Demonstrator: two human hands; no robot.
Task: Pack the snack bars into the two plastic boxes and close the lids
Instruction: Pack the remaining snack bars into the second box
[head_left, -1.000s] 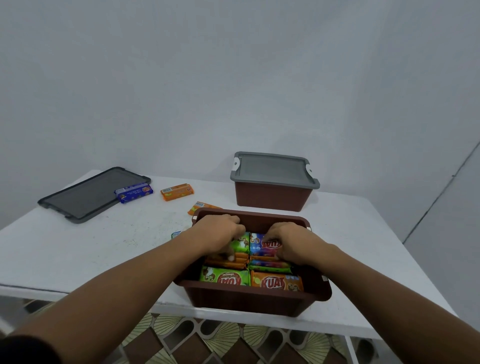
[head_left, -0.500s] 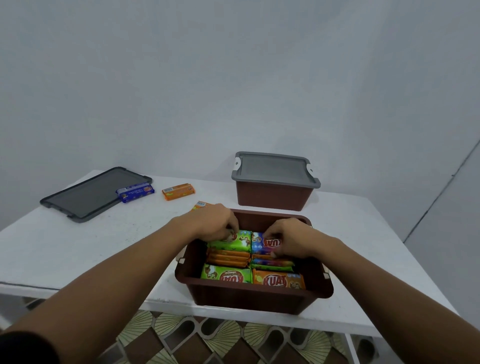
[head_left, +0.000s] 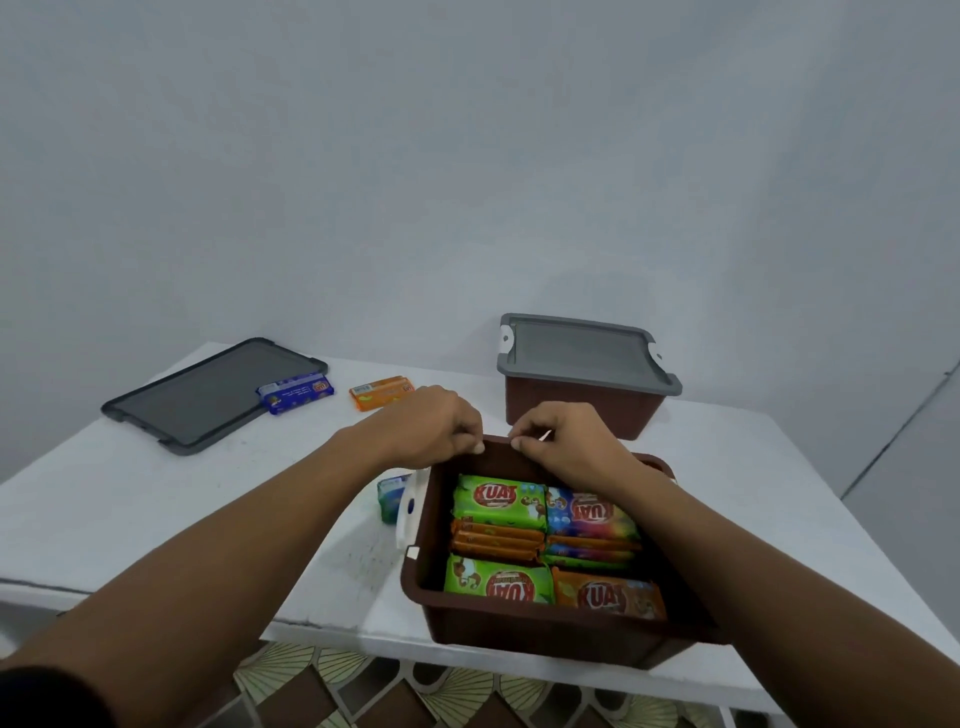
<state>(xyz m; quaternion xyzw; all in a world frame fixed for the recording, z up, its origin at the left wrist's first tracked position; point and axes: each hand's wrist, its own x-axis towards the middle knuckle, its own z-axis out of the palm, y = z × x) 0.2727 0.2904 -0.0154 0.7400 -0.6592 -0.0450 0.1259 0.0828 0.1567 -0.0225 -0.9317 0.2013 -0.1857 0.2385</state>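
White tabletop (head_left: 156, 519), two-box packing job approx. half done. Open brown plastic box (head_left: 519, 629) sits at the front edge, right of centre, close to the person for easy reach. It is filled w/ snack bars (head_left: 498, 501) laid flat in tidy rows so a lid can likely shut over them. Second brown box (head_left: 571, 405) stands at the back-right, grey lid (head_left: 582, 353) already on, set out of the way. Spare grey lid (head_left: 208, 395) lies flat at the back-left corner, prob. awaiting the open box.

Left grip (head_left: 431, 426) and right grip (head_left: 566, 441) meet at the open box's far rim, fingers curled. Cannot tell whether they pinch the rim or hold nothing.

Three bars remain outside: a blue bar (head_left: 296, 392) overlapping the spare lid's right edge, an orange bar (head_left: 382, 393) just beside it, and a green-blue one (head_left: 392, 493) against the open box's left side by its white latch (head_left: 408, 512).

Wrappers read "KUAT" in white on red ovals. Smaller print is unreadable.
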